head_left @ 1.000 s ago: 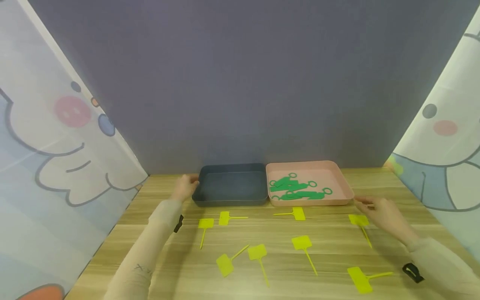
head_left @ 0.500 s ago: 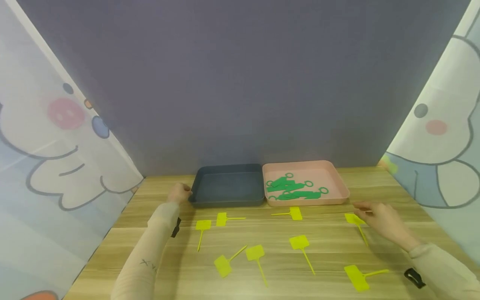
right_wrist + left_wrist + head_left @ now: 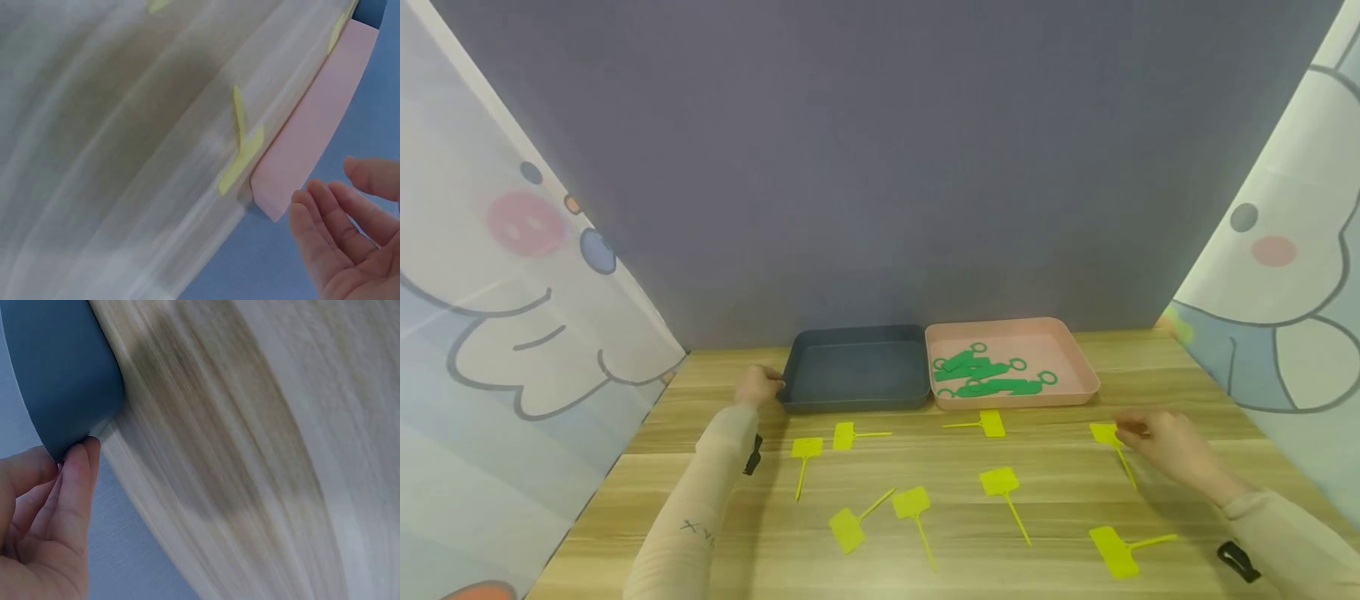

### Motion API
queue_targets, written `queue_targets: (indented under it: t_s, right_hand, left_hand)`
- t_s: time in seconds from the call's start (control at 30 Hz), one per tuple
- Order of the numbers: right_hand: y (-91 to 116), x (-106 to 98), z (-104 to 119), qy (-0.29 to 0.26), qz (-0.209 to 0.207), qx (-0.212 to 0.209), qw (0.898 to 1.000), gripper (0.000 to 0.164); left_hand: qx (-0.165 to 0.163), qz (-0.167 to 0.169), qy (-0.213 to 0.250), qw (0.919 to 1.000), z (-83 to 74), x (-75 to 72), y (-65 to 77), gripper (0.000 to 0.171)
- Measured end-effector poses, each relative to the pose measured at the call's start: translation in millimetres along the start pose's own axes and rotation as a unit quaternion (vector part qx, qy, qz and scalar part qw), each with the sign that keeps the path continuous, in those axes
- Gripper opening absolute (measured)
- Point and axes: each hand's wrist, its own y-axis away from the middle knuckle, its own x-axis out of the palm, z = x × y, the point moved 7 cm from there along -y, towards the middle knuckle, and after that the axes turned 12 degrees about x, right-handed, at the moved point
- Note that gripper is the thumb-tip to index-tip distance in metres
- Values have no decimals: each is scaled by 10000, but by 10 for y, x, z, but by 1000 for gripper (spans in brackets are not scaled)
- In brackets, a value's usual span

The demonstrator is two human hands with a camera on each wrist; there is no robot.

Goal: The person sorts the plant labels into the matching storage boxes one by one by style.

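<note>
1. The left edge of the bench point(image 3: 625, 500) runs from 1 o'clock down to 7 o'clock beside a printed cloth point(image 3: 535, 375); a strip of wood shows between that edge and the left hand point(image 3: 758, 387).
2. The left hand grasps the dark tray point(image 3: 857, 371) at its 8 o'clock corner, thumb and fingertips pinching the rim.
3. The dark tray lies at that hand's 3 o'clock, its 12 o'clock side near the grey panel point(image 3: 880, 183).
4. Of two yellow tags off the left hand, one point(image 3: 807, 448) lies at 5 o'clock, the other point(image 3: 844, 436) at 4 o'clock, both on the bench.
5. The pink tray point(image 3: 1052, 350) sits just beside the dark tray at 3 o'clock, with green tags point(image 3: 1000, 387) mostly in its left half.
6. Wood shows around three yellow tags point(image 3: 912, 502) farther toward 6 o'clock, and one point(image 3: 992, 423) just below the pink tray.
7. The right hand point(image 3: 1172, 448) is released, fingers loosely bent, at the pink tray's 4 o'clock, apart from it. A yellow tag point(image 3: 1105, 433) lies at its 9 o'clock, another point(image 3: 1114, 552) at 7 o'clock.
8. At the right hand's 3 o'clock, more wood reaches the right edge.
</note>
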Motion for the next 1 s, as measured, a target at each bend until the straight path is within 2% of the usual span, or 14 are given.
queue_targets:
  t_s: [0.3, 0.5, 0.6, 0.73, 0.9, 1.0]
  right_hand:
    - [4, 136, -156, 188, 350, 413, 9984, 16]
    - [40, 276, -215, 270, 862, 641, 9938, 32]
    - [66, 343, -233, 283, 1057, 798, 9908, 31]
    - [79, 388, -256, 305, 1135, 932, 9887, 27]
    - [49, 369, -289, 387, 1095, 945, 9887, 45]
    - [42, 358, -313, 309, 1028, 961, 9896, 45]
  left_hand:
    - [-1, -88, 41, 10000, 27, 6, -4, 30]
    - [-97, -129, 190, 9997, 98, 44, -1, 30]
    - [-104, -139, 195, 9997, 120, 56, -1, 29]
    - [-106, -137, 168, 9997, 118, 59, 2, 29]
    - [-110, -125, 176, 9997, 85, 35, -1, 29]
    - [-88, -108, 174, 9998, 69, 21, -12, 29]
